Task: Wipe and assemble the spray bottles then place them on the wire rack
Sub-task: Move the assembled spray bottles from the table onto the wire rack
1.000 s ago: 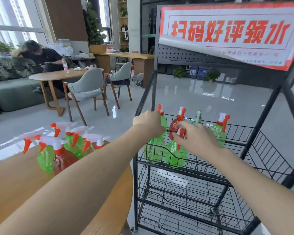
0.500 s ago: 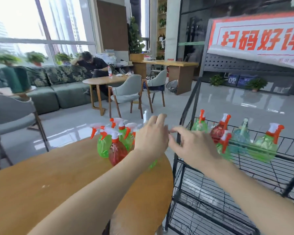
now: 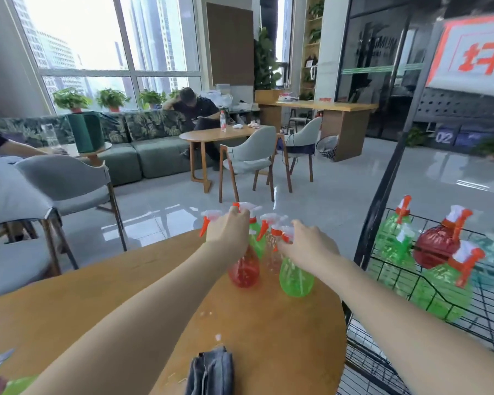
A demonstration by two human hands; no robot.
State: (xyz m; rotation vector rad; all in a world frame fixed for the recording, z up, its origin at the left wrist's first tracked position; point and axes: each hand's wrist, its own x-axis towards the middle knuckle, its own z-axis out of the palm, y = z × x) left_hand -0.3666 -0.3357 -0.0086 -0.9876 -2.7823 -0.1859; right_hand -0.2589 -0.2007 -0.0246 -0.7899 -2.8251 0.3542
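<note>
Both hands sit on the cluster of spray bottles at the far edge of the round wooden table (image 3: 69, 309), head view, the only one available. Left hand (image 3: 228, 233) is draped over the trigger head of the red bottle (image 3: 244, 270), fingers curled down over the top; right hand (image 3: 305, 246) covers the head of the green bottle (image 3: 295, 276) the same way. Whether either hand has closed fully on a neck cannot be told, since the backs of the hands hide the fingers and the frame is slightly blurred. Both bottle bodies hang below the hands, bases on the table, with more bottles (image 3: 258, 232) packed just behind and touching. Risk, as a judgement: lifting two at once from so tight a group could snag a neighbouring trigger and tip it off the near table edge; a hold on the head only could let a loosely screwed body drop away. Wire rack (image 3: 362, 252) stands just beside the table on the right, already holding several bottles (image 3: 437, 246), so a crowded set-down could knock those over. Folded grey cloth (image 3: 211, 372) lies near the front edge.
</note>
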